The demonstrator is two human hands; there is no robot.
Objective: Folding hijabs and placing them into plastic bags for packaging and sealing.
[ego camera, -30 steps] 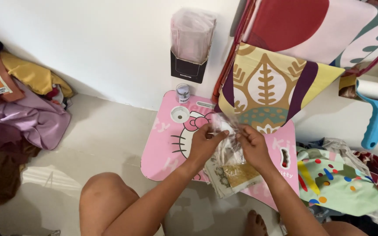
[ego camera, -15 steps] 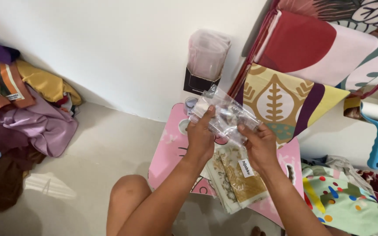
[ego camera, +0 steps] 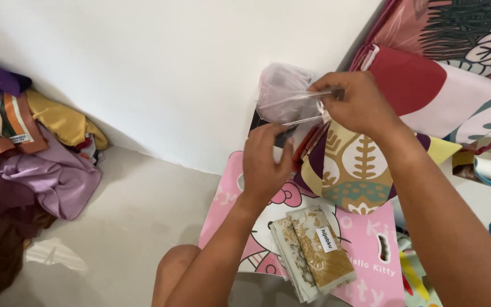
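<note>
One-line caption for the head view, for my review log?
Both hands, left hand and right hand, hold up a clear plastic bag above folded floral cloth on a pink board.

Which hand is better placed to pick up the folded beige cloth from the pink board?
Probably the left hand: it grips only the clear plastic bag's lower edge, directly above the folded cloth. The right hand pinches the bag's top, higher up.

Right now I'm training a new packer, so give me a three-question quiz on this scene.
1. True or false: both hands hold the clear plastic bag in the air.
2. What lies on the pink table? A) folded floral cloth B) scissors C) a cup
3. Which hand pinches the bag's top edge?

Key:
1. True; the left hand is at its lower edge.
2. A, the folded floral cloth.
3. The right hand.
</note>
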